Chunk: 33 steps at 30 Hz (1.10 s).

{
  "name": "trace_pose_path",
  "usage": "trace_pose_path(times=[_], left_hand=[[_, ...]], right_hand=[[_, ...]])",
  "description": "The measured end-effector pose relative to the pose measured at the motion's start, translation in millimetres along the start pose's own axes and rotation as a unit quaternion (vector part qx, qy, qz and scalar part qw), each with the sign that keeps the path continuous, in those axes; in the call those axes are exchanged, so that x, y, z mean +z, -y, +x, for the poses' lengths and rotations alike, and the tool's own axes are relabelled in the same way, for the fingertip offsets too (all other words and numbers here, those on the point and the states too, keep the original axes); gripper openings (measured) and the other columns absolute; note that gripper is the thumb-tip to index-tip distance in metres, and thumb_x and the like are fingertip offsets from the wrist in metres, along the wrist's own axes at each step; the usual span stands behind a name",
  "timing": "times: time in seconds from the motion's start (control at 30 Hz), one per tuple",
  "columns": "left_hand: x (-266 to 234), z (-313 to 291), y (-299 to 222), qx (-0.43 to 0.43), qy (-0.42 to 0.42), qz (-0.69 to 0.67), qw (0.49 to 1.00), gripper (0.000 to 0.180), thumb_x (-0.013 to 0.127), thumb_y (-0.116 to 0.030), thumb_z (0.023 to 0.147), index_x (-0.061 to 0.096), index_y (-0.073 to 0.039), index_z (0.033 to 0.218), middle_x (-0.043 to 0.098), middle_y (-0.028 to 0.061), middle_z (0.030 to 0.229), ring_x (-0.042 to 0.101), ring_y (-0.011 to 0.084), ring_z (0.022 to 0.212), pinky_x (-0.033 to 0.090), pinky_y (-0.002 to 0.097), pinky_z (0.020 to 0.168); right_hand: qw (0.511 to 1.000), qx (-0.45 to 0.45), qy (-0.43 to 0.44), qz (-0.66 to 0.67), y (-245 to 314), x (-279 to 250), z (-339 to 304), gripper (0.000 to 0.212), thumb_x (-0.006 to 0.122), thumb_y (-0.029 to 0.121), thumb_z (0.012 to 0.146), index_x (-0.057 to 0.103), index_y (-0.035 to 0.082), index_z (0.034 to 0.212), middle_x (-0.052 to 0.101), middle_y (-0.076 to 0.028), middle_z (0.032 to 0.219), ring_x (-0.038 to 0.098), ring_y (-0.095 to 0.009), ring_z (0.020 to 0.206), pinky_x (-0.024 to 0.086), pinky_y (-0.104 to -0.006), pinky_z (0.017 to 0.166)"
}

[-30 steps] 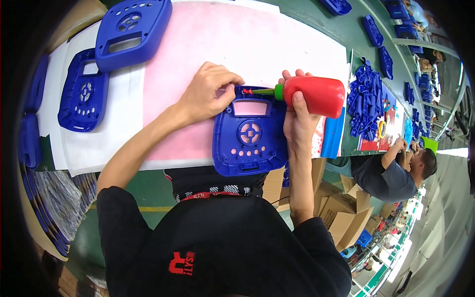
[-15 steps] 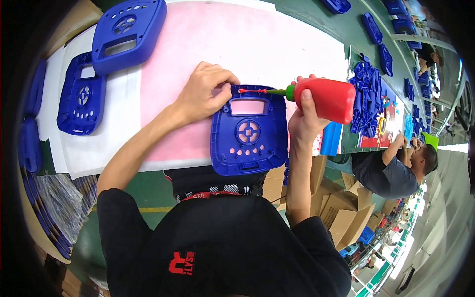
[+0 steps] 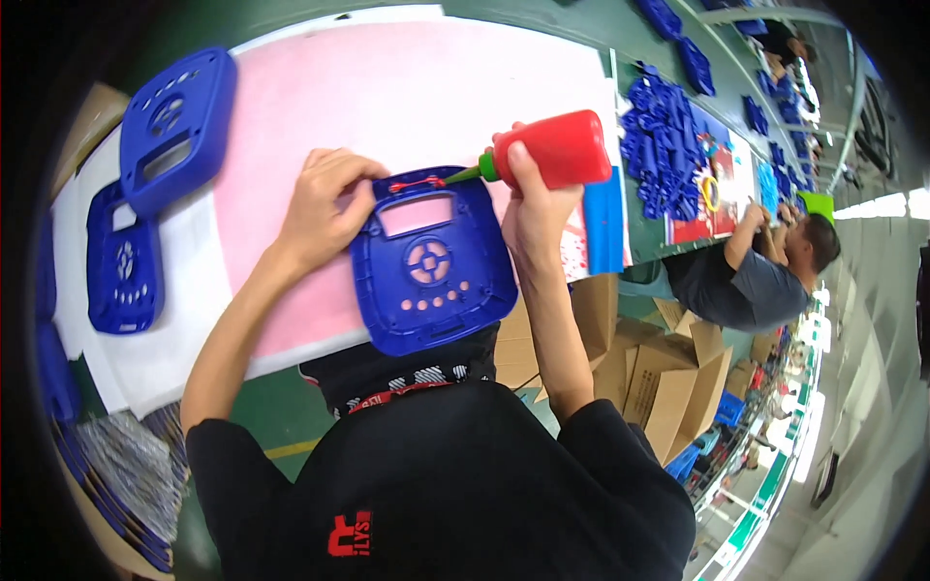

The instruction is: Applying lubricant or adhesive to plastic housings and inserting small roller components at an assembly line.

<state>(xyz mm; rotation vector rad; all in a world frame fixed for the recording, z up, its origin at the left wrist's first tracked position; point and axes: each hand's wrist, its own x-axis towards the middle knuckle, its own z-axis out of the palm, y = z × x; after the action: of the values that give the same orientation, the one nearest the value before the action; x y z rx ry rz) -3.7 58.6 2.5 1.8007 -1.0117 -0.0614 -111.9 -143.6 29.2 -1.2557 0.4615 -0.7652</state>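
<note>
Pink sheeting (image 3: 407, 97) covers much of the tabletop (image 3: 647, 235), perhaps as protection. At its near edge lies the blue panel (image 3: 460, 261), hollow side up, leaving its ribbed inside reachable. The left hand (image 3: 329, 208) has its fingers curled in at the panel's upper left corner, apparently steadying it; whether that grip pinches the rim, I cannot tell. The right grip (image 3: 541, 208) is wrapped firmly round a red bottle (image 3: 562, 150), tilted so its green nozzle (image 3: 463, 175) points down to a red streak (image 3: 417, 184) above the panel's window. How full the bottle is does not show. Below, an open carton (image 3: 668, 416) stands with flaps spread, its contents indistinct.
</note>
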Motion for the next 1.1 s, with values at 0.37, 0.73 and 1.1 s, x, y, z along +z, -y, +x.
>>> trace_pose_path(times=[0.37, 0.73, 1.1], left_hand=[[5.9, 3.6, -4.9, -0.037, 0.026, 0.002, 0.999, 0.014, 0.055, -0.003, 0.080, 0.067, -0.001, 0.088, 0.064, 0.0104, 0.082, 0.055, 0.0255, 0.085, 0.043, 0.0356, 0.079], [3.2, 0.0, -4.1, -0.043, 0.030, -0.005, 0.999, 0.016, 0.055, -0.003, 0.082, 0.067, -0.001, 0.092, 0.064, 0.0109, 0.084, 0.054, 0.0261, 0.086, 0.042, 0.0361, 0.081], [3.4, -1.1, -1.2, -0.042, 0.025, -0.002, 0.999, 0.015, 0.056, -0.002, 0.081, 0.067, -0.002, 0.091, 0.064, 0.0094, 0.081, 0.053, 0.0256, 0.084, 0.042, 0.0358, 0.080]], right_hand=[[0.697, 0.016, 0.228, -0.680, 55.8, -57.0, 143.4, 0.078, 0.077, 0.053, 0.063, 0.064, -0.004, 0.115, 0.071, -0.019, 0.088, 0.071, -0.026, 0.086, 0.055, -0.0321, 0.077], [0.538, -0.030, -0.033, -0.842, 71.7, -143.0, 199.5, 0.041, 0.067, 0.036, 0.073, 0.071, 0.000, 0.091, 0.070, -0.024, 0.091, 0.068, -0.039, 0.088, 0.055, -0.0457, 0.077], [0.538, -0.026, -0.020, -0.842, 35.6, -167.4, 202.3, 0.042, 0.077, 0.035, 0.064, 0.069, 0.000, 0.086, 0.069, -0.023, 0.088, 0.068, -0.039, 0.084, 0.056, -0.0462, 0.075]])
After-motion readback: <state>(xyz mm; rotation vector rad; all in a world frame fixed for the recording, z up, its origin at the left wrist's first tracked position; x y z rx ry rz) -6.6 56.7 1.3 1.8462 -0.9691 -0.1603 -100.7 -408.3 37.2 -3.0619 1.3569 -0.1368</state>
